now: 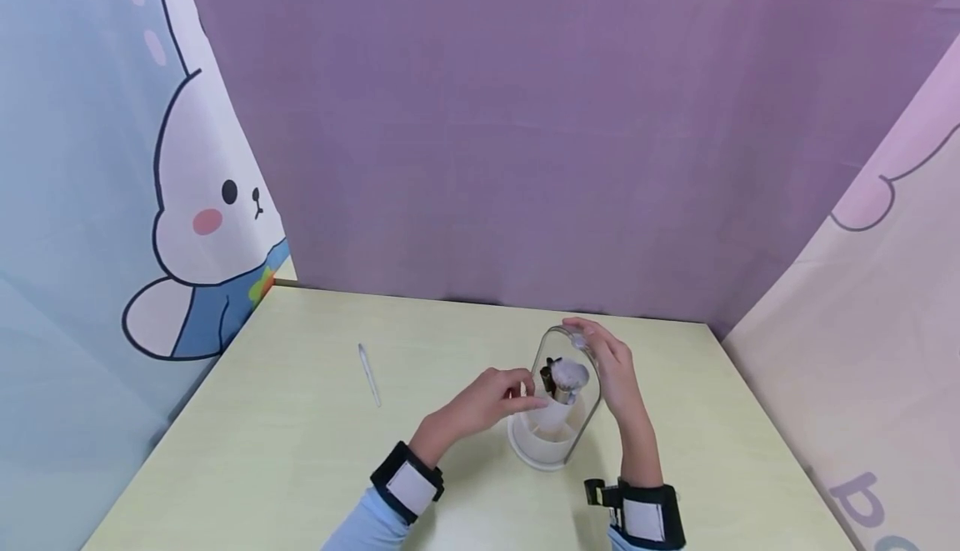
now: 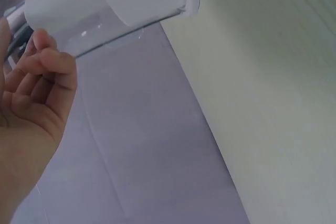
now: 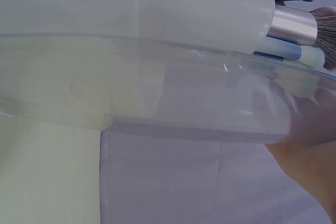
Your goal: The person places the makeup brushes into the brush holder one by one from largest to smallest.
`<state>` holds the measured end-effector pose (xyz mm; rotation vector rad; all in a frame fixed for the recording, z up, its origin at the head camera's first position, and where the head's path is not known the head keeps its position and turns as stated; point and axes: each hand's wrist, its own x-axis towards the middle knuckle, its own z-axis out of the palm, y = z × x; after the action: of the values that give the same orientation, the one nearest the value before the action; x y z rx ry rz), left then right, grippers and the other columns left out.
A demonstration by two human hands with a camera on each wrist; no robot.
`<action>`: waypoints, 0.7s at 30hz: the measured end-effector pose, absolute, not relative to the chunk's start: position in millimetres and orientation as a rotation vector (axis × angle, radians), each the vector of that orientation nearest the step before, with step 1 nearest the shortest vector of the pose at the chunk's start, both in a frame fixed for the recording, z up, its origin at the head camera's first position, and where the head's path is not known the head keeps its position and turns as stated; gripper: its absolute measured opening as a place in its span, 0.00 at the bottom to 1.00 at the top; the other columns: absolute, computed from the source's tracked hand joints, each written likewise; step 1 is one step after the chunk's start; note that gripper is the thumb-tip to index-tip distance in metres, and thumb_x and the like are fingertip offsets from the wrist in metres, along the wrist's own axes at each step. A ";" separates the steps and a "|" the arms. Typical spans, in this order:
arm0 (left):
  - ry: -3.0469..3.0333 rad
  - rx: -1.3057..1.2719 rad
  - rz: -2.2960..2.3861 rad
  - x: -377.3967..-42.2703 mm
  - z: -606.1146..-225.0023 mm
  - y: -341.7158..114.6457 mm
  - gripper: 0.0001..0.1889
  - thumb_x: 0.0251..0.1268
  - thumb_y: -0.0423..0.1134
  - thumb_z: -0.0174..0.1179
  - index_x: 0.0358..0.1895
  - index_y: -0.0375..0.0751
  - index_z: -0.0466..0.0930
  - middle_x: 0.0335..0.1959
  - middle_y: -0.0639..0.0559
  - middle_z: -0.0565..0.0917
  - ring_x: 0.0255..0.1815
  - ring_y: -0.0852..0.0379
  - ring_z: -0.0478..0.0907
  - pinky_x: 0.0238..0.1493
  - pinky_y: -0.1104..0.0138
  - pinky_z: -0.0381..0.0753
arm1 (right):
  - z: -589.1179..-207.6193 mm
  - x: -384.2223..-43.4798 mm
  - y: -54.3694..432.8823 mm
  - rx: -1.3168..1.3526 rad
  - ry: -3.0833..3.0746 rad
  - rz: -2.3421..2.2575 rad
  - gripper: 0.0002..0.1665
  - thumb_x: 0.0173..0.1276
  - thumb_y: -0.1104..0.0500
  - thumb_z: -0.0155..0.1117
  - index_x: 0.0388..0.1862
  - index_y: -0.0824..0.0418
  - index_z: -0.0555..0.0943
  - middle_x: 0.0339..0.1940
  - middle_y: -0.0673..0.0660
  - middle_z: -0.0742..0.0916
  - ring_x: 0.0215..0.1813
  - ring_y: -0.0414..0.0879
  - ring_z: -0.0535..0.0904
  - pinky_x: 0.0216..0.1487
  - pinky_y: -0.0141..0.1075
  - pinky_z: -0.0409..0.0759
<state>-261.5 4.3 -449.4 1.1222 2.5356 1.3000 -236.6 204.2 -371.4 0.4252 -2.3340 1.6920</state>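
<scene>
A white makeup brush holder (image 1: 534,453) with a clear domed cover (image 1: 597,401) stands on the table. Several makeup brushes sit upright in its inner white cup (image 1: 550,418), among them one with a fluffy pale head (image 1: 570,374). My right hand (image 1: 613,372) grips the upper right rim of the cover, fingers over its top; the right wrist view shows part of that hand through the clear wall. At the cover's left side, my left hand (image 1: 483,401) is beside the brush heads, fingers loosely bent and thumb apart. Nothing shows in its grasp in the left wrist view.
A slim white pen-like stick (image 1: 368,374) lies on the pale yellow table (image 1: 300,451), left of the holder. Behind the table's back edge hangs a purple cloth (image 1: 487,134). Printed curtains (image 1: 67,201) flank both sides.
</scene>
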 end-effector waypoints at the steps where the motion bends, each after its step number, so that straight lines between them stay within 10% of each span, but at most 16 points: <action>1: 2.535 1.116 1.290 -262.1 -449.5 2.2 0.11 0.61 0.55 0.54 0.34 0.53 0.74 0.19 0.61 0.71 0.19 0.67 0.65 0.21 0.75 0.66 | -372.2 -237.2 204.7 0.426 -2.333 1.693 0.23 0.76 0.54 0.37 0.55 0.65 0.75 0.58 0.60 0.78 0.60 0.40 0.72 0.65 0.50 0.61; 12: 2.570 0.868 1.138 -271.8 -459.9 -24.1 0.08 0.66 0.47 0.53 0.35 0.49 0.77 0.25 0.47 0.80 0.22 0.58 0.76 0.21 0.72 0.70 | -379.0 -242.2 209.2 0.415 -2.349 1.689 0.22 0.76 0.53 0.38 0.56 0.61 0.75 0.58 0.56 0.79 0.63 0.44 0.70 0.66 0.42 0.62; 21: 2.828 0.667 1.011 -296.7 -476.3 -58.3 0.08 0.66 0.40 0.52 0.35 0.41 0.78 0.18 0.57 0.72 0.18 0.62 0.66 0.21 0.70 0.66 | -373.0 -238.5 205.9 0.412 -2.359 1.659 0.23 0.76 0.54 0.37 0.56 0.65 0.74 0.58 0.59 0.78 0.64 0.49 0.69 0.66 0.46 0.61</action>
<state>-296.7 -58.3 -476.3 0.6668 2.8276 1.0110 -238.5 205.9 -373.0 0.4120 -2.3589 1.6586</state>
